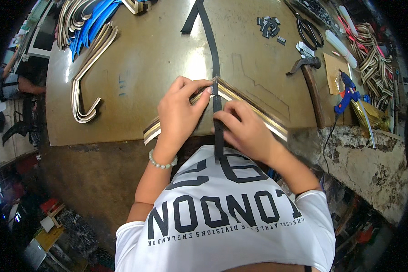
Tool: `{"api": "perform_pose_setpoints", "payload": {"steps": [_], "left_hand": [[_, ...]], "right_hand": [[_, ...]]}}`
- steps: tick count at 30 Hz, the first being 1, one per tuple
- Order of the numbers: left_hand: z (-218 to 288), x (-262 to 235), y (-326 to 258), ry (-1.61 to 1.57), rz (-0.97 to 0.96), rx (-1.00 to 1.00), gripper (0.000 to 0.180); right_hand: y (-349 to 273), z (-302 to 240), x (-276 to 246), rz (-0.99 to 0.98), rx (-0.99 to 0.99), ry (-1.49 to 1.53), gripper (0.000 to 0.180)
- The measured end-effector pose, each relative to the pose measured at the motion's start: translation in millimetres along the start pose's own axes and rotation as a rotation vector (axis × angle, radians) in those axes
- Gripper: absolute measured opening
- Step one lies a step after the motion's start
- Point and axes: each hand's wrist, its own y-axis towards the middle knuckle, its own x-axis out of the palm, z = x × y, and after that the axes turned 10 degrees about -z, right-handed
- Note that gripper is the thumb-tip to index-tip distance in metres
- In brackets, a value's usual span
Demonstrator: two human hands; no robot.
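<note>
A striped brown, gold and white strip (257, 107) lies bent into a peak at the table's near edge, its two ends slanting down left and right. A long black ribbon (210, 43) runs from the far edge of the table down across that peak and hangs past the near edge. My left hand (181, 109) is closed, thumb and forefinger pinching the striped strip and the ribbon at the peak. Just below, my right hand (247, 129) has its fingers curled on the ribbon's lower part; some of its fingertips are hidden.
On the right lie a hammer (311, 86), black-handled scissors (309, 31), small black pieces (268, 27) and a blue glue gun (347, 93) with a cord. Bundled striped strips (78, 93) and blue strips (93, 27) sit on the left. Another person's arm (29, 86) shows far left.
</note>
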Motion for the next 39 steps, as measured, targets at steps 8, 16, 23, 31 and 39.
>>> {"api": "perform_pose_setpoints", "payload": {"steps": [8,16,23,31,39], "left_hand": [[-3.2,-1.2,-2.3,0.032,-0.006,0.023,0.015],[-4.1,-0.4,-2.6,0.011,0.009,0.007,0.015],[-0.4,2.1,-2.5,0.013,0.019,-0.031,0.016],[5.1,7.3,-2.6,0.161,0.053,-0.006,0.023],[9.8,8.8,-6.1,0.449,-0.019,0.101,0.030]], "right_hand": [[53.8,28.1,-45.6,0.031,0.008,0.051,0.021],[79.2,57.0,-43.8,-0.104,0.314,0.478,0.013],[80.8,55.2,-43.9,-0.073,0.285,0.419,0.011],[86.6,62.9,-44.3,-0.143,0.326,0.469,0.012],[84.9,39.4,-58.6,0.173,0.213,-0.076,0.022]]}}
